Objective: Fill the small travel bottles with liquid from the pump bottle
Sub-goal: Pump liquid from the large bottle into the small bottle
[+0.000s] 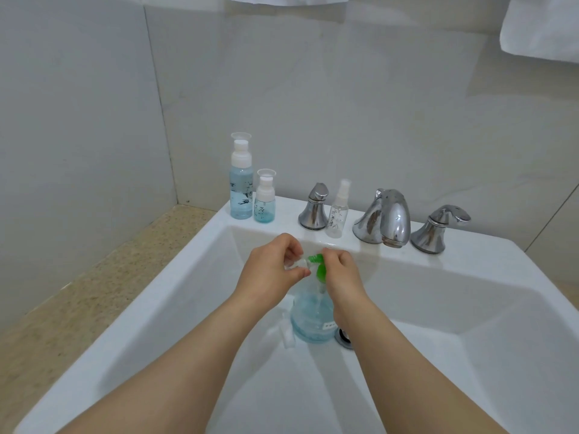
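Note:
A clear pump bottle point(313, 317) of blue liquid stands in the white sink basin, its green pump head point(319, 266) on top. My right hand point(340, 270) rests on the green pump head from the right. My left hand point(272, 266) pinches a small clear travel bottle point(297, 264) with its mouth at the green nozzle. On the sink ledge stand a tall capped bottle point(241, 183) full of blue liquid, a short bottle point(264, 200) partly filled, and an empty clear spray bottle point(338, 211). A small white cap piece point(288, 338) lies in the basin.
The chrome faucet spout point(387, 219) and two chrome handles point(315, 208) point(438, 228) line the back ledge. The drain point(344, 338) sits just right of the pump bottle. A speckled counter point(78, 277) lies left of the sink rim point(156, 292). White towels point(542, 26) hang above.

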Demonstrator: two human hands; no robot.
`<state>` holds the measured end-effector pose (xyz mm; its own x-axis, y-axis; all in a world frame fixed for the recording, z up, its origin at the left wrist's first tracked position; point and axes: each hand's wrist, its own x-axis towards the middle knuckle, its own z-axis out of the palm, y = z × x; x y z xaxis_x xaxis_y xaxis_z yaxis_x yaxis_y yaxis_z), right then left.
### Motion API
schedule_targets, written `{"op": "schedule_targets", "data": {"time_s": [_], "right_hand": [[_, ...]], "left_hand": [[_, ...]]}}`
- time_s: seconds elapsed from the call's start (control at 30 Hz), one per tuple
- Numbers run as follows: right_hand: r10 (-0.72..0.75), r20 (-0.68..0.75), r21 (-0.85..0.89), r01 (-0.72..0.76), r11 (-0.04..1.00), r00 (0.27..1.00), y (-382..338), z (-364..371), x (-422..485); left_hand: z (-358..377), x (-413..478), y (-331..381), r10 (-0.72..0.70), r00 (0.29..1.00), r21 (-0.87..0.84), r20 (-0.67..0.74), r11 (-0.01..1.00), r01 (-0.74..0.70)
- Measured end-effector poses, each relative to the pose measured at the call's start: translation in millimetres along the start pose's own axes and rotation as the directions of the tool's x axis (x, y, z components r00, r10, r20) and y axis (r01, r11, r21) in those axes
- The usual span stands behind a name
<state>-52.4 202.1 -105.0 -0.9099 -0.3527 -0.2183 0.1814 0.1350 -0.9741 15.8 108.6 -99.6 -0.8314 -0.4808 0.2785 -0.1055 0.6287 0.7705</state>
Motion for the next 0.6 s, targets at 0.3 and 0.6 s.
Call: {"op": "schedule_targets", "data": {"time_s": [0.3, 0.6], "right_hand": [[-0.036, -0.068, 0.038, 0.039, 0.999, 0.997, 3.8, 1.2, -2.1], [-0.009, -0.035, -0.021, 0.008, 1.0, 0.999, -12.0, -2.4, 2.5]], "left_hand": [[1.3, -1.9, 1.0, -0.009, 1.0, -0.025, 0.011, 1.0, 0.01], [-2.6, -1.3, 1.6, -0.011, 1.0, -0.067, 0.011, 0.998, 0.011]]}}
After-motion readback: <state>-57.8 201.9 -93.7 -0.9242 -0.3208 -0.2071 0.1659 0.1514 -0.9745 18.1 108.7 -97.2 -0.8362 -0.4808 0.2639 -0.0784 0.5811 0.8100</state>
